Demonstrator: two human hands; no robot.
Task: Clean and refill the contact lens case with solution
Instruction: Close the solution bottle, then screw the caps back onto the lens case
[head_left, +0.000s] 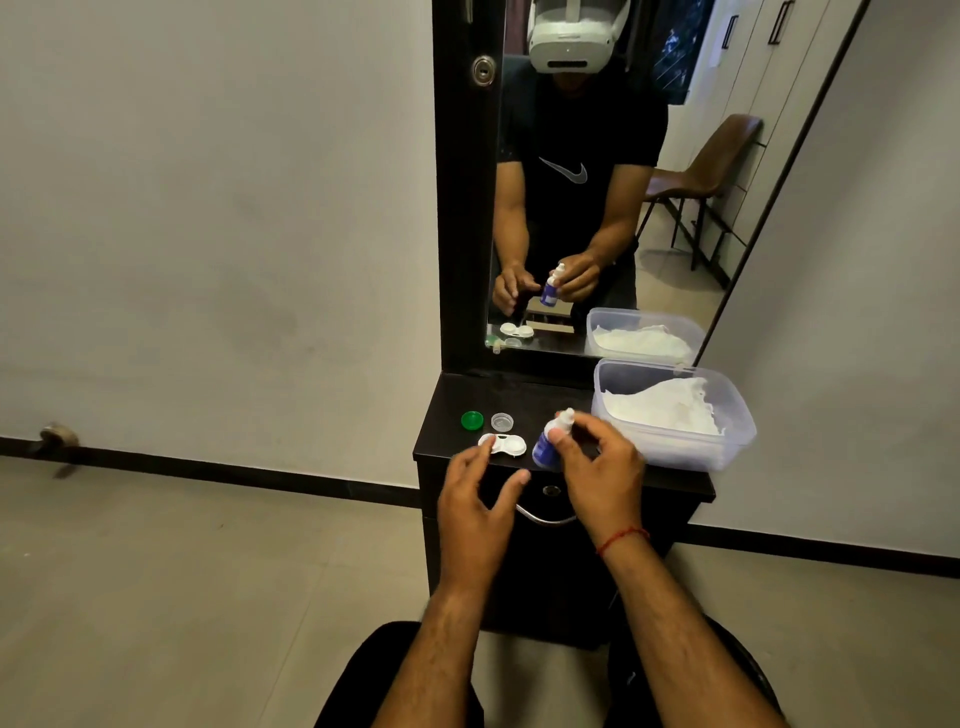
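A white two-well contact lens case (503, 445) lies open on the black dresser top (447, 434). Behind it sit its two caps, a green one (471, 420) and a clear one (502, 421). My right hand (597, 467) holds a small solution bottle (548, 444) with a blue label and white tip, upright just right of the case. My left hand (475, 499) hovers at the dresser's front edge below the case, fingers spread, holding nothing.
A clear plastic tub (727, 441) with crumpled white tissue stands at the right of the dresser top. A mirror (597, 208) rises behind, reflecting the person. A drawer handle (545, 517) hangs below the top. Tiled floor lies to the left.
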